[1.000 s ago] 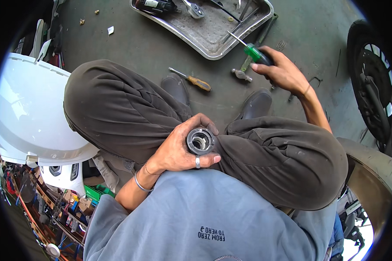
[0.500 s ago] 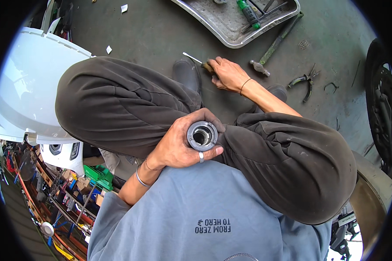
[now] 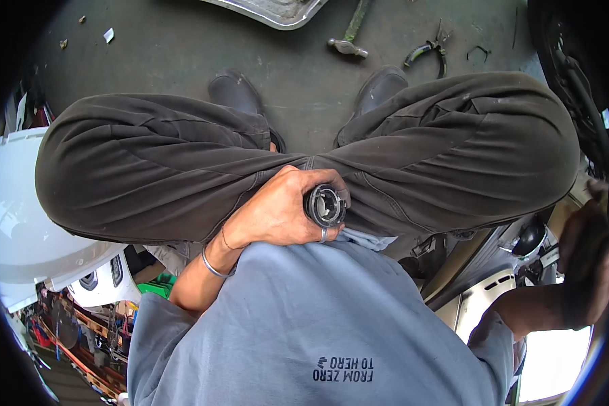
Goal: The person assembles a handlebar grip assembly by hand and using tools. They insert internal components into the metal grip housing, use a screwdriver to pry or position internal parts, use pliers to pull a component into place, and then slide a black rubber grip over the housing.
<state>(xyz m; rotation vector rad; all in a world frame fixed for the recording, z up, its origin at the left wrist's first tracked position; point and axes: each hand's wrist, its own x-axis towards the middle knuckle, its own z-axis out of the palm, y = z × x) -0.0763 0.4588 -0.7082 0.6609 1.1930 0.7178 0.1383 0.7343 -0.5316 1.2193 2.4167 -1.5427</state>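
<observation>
In my lap, my left hand (image 3: 277, 206) wraps round a dark, hollow cylindrical metal part with a notched ring at its end (image 3: 312, 207). Its open end faces up, and light-coloured metal shows inside. Far out to the right, beyond my right knee, is my right hand (image 3: 592, 250), raised, in shadow and smeared by motion. Its fingers are not clear, and whether it holds anything cannot be made out. The screwdriver from the earlier frame does not show now.
On the floor past my boots lie a ball-peen hammer (image 3: 348, 47) and pliers (image 3: 421, 54). A metal tray (image 3: 287, 24) is cut off at the top. White panels (image 3: 30, 210) stand at my left, shelves of parts behind them. A dark wheel (image 3: 575, 81) is at right.
My right hand has left the floor beside the screwdriver and swung out to the far right. The cylindrical part has tilted slightly in my left hand. The view has shifted, cutting off most of the tray.
</observation>
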